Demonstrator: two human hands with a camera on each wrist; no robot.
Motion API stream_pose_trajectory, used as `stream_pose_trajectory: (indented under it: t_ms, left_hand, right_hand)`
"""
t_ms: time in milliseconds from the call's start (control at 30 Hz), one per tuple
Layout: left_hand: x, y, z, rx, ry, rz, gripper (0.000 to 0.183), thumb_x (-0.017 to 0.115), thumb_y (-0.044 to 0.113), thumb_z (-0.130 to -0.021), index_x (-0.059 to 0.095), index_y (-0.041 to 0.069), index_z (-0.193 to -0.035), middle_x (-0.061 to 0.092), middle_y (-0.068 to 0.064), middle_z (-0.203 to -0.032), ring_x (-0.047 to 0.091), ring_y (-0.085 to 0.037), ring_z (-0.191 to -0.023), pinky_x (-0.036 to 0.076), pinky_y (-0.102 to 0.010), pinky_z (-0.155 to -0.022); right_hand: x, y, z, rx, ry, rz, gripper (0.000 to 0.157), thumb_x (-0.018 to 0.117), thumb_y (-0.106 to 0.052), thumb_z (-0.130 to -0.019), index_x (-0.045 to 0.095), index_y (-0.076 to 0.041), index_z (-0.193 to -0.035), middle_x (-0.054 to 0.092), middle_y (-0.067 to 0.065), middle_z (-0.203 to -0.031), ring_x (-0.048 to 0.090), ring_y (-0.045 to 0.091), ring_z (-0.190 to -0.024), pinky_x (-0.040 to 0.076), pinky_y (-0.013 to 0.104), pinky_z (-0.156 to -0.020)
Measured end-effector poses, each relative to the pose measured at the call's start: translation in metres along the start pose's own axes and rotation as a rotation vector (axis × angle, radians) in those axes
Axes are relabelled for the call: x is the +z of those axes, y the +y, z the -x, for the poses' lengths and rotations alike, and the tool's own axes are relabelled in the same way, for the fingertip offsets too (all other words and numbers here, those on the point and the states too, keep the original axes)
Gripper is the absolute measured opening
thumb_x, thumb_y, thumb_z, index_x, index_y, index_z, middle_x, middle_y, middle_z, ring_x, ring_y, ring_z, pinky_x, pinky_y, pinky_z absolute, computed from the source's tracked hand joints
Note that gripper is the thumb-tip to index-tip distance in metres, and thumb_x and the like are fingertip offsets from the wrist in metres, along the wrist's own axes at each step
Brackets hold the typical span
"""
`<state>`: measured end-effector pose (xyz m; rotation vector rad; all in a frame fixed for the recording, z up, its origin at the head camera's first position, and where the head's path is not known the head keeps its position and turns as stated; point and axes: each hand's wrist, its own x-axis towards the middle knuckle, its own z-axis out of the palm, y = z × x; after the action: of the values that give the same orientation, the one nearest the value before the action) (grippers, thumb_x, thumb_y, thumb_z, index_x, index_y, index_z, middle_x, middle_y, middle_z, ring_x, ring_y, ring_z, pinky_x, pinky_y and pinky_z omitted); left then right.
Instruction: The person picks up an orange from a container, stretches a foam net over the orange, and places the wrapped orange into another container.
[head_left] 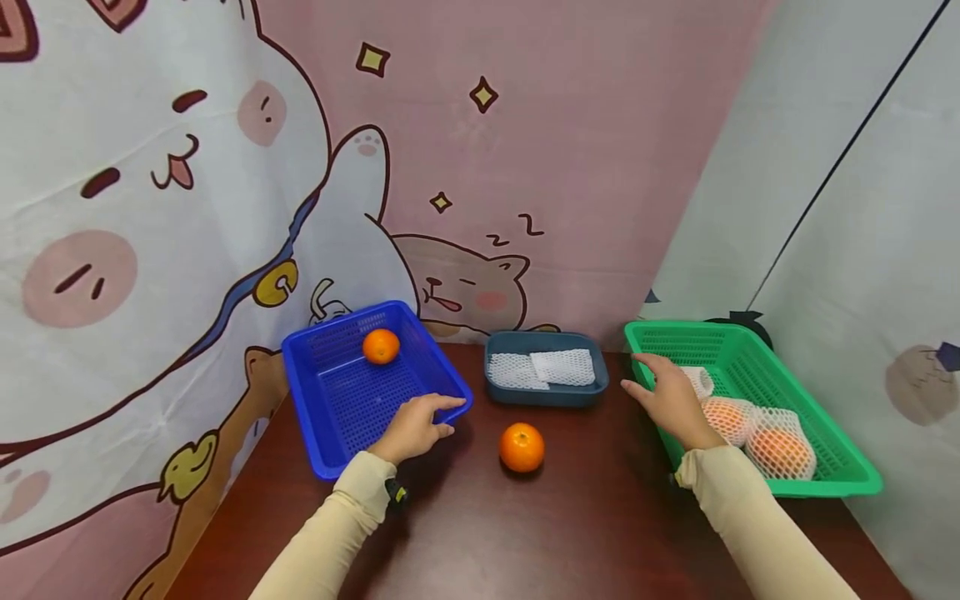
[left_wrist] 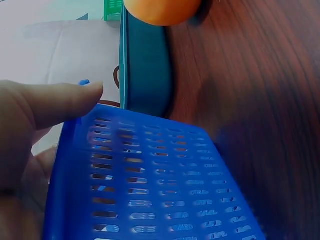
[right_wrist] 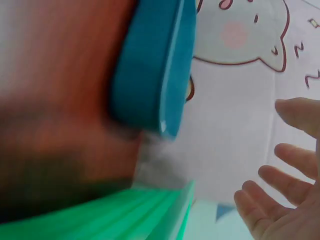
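Observation:
My left hand (head_left: 415, 427) is over the near right corner of the blue basket (head_left: 303, 417), thumb and fingers spread and relaxed. The left wrist view shows its thumb beside the basket's rim (left_wrist: 75, 125). An orange (head_left: 381, 347) lies inside that basket. Another orange (head_left: 522, 447) rests on the table between my hands. Fingers apart and holding nothing, my right hand (head_left: 672, 402) hovers at the left rim of the green basket (head_left: 817, 400). In the green basket are two net-wrapped fruits (head_left: 782, 444) and a white foam net (head_left: 697, 381), partly hidden by the hand.
A dark teal tray (head_left: 546, 398) with white foam net sleeves (head_left: 564, 367) stands at the back middle, between the two baskets. The brown table (head_left: 480, 533) meets a cartoon-printed cloth (head_left: 585, 167) behind them.

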<state>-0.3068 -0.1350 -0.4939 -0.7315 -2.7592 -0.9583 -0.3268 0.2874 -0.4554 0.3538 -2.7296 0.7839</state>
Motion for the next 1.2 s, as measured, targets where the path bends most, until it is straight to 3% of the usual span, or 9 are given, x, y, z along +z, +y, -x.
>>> stream_pose_trajectory:
  t_ms: [200, 467, 700, 900, 1067, 1200]
  left_hand:
    - [-0.002, 0.000, -0.001, -0.017, -0.018, 0.002, 0.044, 0.077, 0.009, -0.081, 0.069, 0.015, -0.124, 0.066, -0.007, -0.120, 0.060, -0.027, -0.109, 0.044, -0.049, -0.093]
    - [-0.003, 0.004, -0.010, -0.021, -0.026, 0.011, 0.045, 0.077, 0.009, -0.081, 0.068, 0.016, -0.125, 0.066, -0.006, -0.122, 0.059, -0.028, -0.111, 0.043, -0.049, -0.095]
    - [-0.001, 0.004, 0.000, -0.050, -0.025, 0.021, 0.044, 0.077, 0.008, -0.081, 0.069, 0.016, -0.124, 0.065, -0.005, -0.122, 0.059, -0.028, -0.112, 0.042, -0.050, -0.096]
    - [0.002, 0.005, 0.000, -0.038, -0.025, 0.046, 0.044, 0.077, 0.009, -0.081, 0.068, 0.017, -0.124, 0.066, -0.005, -0.121, 0.060, -0.026, -0.107, 0.044, -0.048, -0.092]
    - [-0.004, 0.002, 0.003, -0.070, 0.004, 0.041, 0.044, 0.078, 0.006, -0.080, 0.070, 0.018, -0.122, 0.066, -0.005, -0.119, 0.060, -0.026, -0.102, 0.044, -0.049, -0.089]
    - [0.001, 0.001, 0.002, -0.067, -0.003, 0.040, 0.044, 0.077, 0.007, -0.081, 0.069, 0.018, -0.123, 0.067, -0.004, -0.116, 0.059, -0.024, -0.095, 0.045, -0.045, -0.087]
  right_hand:
    - [0.031, -0.017, -0.053, -0.038, -0.060, -0.019, 0.059, 0.070, -0.023, -0.090, 0.048, 0.003, -0.138, 0.046, 0.028, -0.139, 0.039, 0.046, -0.129, 0.030, 0.061, -0.103]
    - [0.076, -0.004, -0.098, -0.002, -0.207, -0.005, 0.063, 0.072, -0.021, -0.088, 0.046, 0.004, -0.139, 0.045, 0.027, -0.140, 0.039, 0.045, -0.129, 0.031, 0.059, -0.105]
    - [0.126, 0.012, -0.107, 0.066, -0.340, 0.101, 0.071, 0.080, -0.020, -0.077, 0.050, 0.000, -0.139, 0.048, 0.025, -0.139, 0.042, 0.047, -0.127, 0.035, 0.061, -0.100]
    - [0.139, 0.009, -0.105, 0.184, -0.362, 0.196, 0.063, 0.075, -0.017, -0.078, 0.055, -0.004, -0.136, 0.056, 0.022, -0.133, 0.049, 0.044, -0.121, 0.040, 0.063, -0.094]
    - [0.144, -0.004, -0.109, 0.205, -0.357, 0.200, 0.052, 0.075, -0.018, -0.078, 0.063, -0.007, -0.128, 0.061, 0.018, -0.127, 0.052, 0.044, -0.116, 0.040, 0.064, -0.090]
    - [0.145, -0.005, -0.108, 0.219, -0.351, 0.249, 0.039, 0.074, -0.016, -0.080, 0.070, -0.010, -0.118, 0.064, 0.016, -0.122, 0.054, 0.043, -0.113, 0.041, 0.061, -0.089]
